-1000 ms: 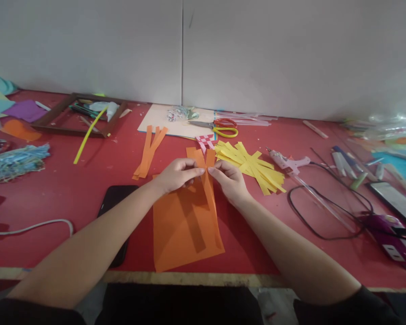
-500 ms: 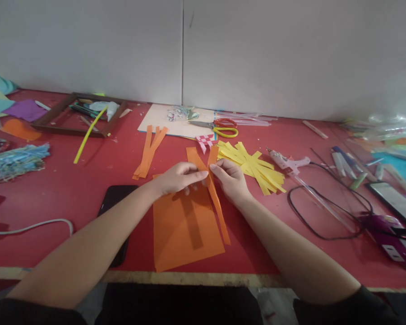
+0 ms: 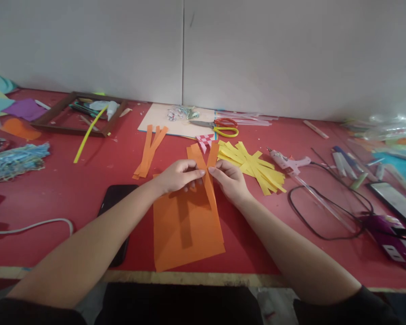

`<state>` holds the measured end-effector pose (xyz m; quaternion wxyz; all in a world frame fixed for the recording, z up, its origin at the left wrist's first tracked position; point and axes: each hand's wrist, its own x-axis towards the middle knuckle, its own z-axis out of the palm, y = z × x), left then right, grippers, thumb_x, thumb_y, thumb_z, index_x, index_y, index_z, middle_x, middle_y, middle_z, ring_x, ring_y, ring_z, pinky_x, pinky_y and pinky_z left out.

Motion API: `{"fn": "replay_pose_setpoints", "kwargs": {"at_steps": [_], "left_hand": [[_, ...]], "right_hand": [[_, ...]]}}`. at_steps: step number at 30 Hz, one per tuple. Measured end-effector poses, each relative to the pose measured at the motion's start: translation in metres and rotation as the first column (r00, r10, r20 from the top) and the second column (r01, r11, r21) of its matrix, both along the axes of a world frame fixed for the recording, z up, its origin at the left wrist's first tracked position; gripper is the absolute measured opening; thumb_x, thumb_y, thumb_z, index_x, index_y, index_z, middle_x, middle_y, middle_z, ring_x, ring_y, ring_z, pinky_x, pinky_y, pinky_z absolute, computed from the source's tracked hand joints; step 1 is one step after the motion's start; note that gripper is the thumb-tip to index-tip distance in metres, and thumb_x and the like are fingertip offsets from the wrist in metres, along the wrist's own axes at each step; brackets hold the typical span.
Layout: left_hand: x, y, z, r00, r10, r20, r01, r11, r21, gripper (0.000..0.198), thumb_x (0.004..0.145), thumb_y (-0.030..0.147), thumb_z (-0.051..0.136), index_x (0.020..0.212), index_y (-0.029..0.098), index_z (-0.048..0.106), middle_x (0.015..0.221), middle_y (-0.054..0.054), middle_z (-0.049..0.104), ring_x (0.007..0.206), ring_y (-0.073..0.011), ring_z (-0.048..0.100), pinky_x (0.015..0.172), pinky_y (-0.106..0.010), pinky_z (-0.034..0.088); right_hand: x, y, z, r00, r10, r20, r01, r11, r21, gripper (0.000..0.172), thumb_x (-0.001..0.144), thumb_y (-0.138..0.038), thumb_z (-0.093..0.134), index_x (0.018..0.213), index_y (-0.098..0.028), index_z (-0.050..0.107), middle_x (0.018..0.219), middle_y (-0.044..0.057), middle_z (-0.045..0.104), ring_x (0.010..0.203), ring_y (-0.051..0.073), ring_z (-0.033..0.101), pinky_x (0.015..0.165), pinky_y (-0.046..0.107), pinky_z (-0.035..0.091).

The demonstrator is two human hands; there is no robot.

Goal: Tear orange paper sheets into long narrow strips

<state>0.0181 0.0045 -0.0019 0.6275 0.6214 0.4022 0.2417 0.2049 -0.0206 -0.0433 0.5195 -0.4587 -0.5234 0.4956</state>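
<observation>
Two groups of orange paper strips (image 3: 209,192) cross between my hands, their tops spread in a V. My left hand (image 3: 182,176) pinches them from the left, thumb tip at the crossing. From the right, my right hand (image 3: 230,179) grips the strips with thumb and curled fingers. Below them an orange paper sheet (image 3: 176,234) lies flat on the red table, with the strips' shadow on it. Just beyond my hands sits a small pink-and-white woven paper piece (image 3: 205,141). Right of it is a pile of yellow paper strips (image 3: 253,164).
Loose orange strips (image 3: 149,151) lie behind my left hand. Scissors (image 3: 223,126) rest on a pale board. A black phone (image 3: 113,225) is under my left forearm. To the right are a pink glue gun (image 3: 287,161) and its looped cord (image 3: 306,230). A brown frame (image 3: 54,124) holds small items.
The lower end of the orange strips has swung left, from beside the sheet to over it. Their shadow has shifted left too. My hands stay in nearly the same place.
</observation>
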Motion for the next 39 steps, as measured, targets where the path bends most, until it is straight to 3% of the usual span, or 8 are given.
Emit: {"fn": "replay_pose_setpoints", "kwargs": {"at_steps": [7, 12, 15, 19, 28, 39], "left_hand": [[0.000, -0.001, 0.001, 0.997, 0.073, 0.008, -0.073, 0.997, -0.019, 0.040, 0.076, 0.052, 0.072, 0.079, 0.016, 0.057, 0.076, -0.005, 0.067, 0.056, -0.0097, 0.054, 0.043, -0.021, 0.039], [-0.004, -0.002, 0.001, 0.998, -0.049, 0.031, 0.050, 0.999, -0.018, 0.049, 0.079, 0.064, 0.067, 0.085, 0.015, 0.060, 0.088, -0.008, 0.071, 0.064, -0.0119, 0.060, 0.051, -0.023, 0.043], [-0.005, -0.003, -0.003, 0.993, -0.115, 0.030, 0.115, 0.993, -0.027, 0.048, 0.081, 0.061, 0.066, 0.095, 0.016, 0.064, 0.095, -0.008, 0.071, 0.072, -0.0133, 0.063, 0.057, -0.024, 0.045], [-0.003, -0.002, -0.004, 0.998, -0.070, -0.004, 0.070, 0.998, 0.004, 0.044, 0.081, 0.056, 0.068, 0.094, 0.015, 0.064, 0.081, -0.003, 0.066, 0.067, -0.0132, 0.062, 0.056, -0.025, 0.043], [-0.001, -0.001, -0.002, 0.998, -0.037, 0.045, 0.036, 0.999, 0.028, 0.031, 0.085, 0.045, 0.065, 0.085, 0.016, 0.058, 0.072, 0.001, 0.059, 0.059, -0.0094, 0.055, 0.051, -0.022, 0.040], [-0.003, 0.001, -0.003, 0.999, -0.021, 0.030, 0.017, 0.993, 0.117, 0.030, 0.085, 0.045, 0.063, 0.084, 0.016, 0.061, 0.073, 0.000, 0.061, 0.059, -0.0094, 0.054, 0.054, -0.023, 0.041]], "right_hand": [[-0.002, -0.001, 0.004, 0.998, -0.035, -0.051, 0.037, 0.999, 0.027, 0.035, 0.079, -0.048, 0.074, 0.067, -0.022, 0.054, 0.062, -0.005, 0.052, 0.056, 0.010, 0.045, 0.058, 0.027, 0.040], [-0.005, -0.004, 0.012, 0.999, -0.003, -0.041, 0.003, 1.000, 0.006, 0.037, 0.080, -0.054, 0.072, 0.070, -0.023, 0.053, 0.060, -0.004, 0.057, 0.054, 0.013, 0.051, 0.057, 0.030, 0.045], [-0.005, -0.005, 0.016, 0.999, 0.025, -0.029, -0.026, 1.000, -0.009, 0.037, 0.079, -0.054, 0.073, 0.070, -0.023, 0.055, 0.060, -0.002, 0.061, 0.052, 0.014, 0.054, 0.056, 0.031, 0.047], [-0.003, -0.004, 0.011, 0.997, -0.001, -0.071, 0.000, 1.000, -0.012, 0.033, 0.078, -0.052, 0.075, 0.071, -0.023, 0.061, 0.068, -0.001, 0.064, 0.060, 0.014, 0.058, 0.062, 0.031, 0.050], [-0.002, -0.003, 0.005, 0.981, 0.113, -0.160, -0.129, 0.988, -0.089, 0.031, 0.073, -0.053, 0.079, 0.078, -0.025, 0.068, 0.077, 0.001, 0.069, 0.074, 0.018, 0.065, 0.073, 0.034, 0.054], [-0.002, -0.003, 0.002, 0.985, 0.077, -0.153, -0.084, 0.996, -0.035, 0.030, 0.077, -0.049, 0.078, 0.074, -0.024, 0.062, 0.067, -0.003, 0.059, 0.062, 0.013, 0.055, 0.069, 0.031, 0.050]]}}
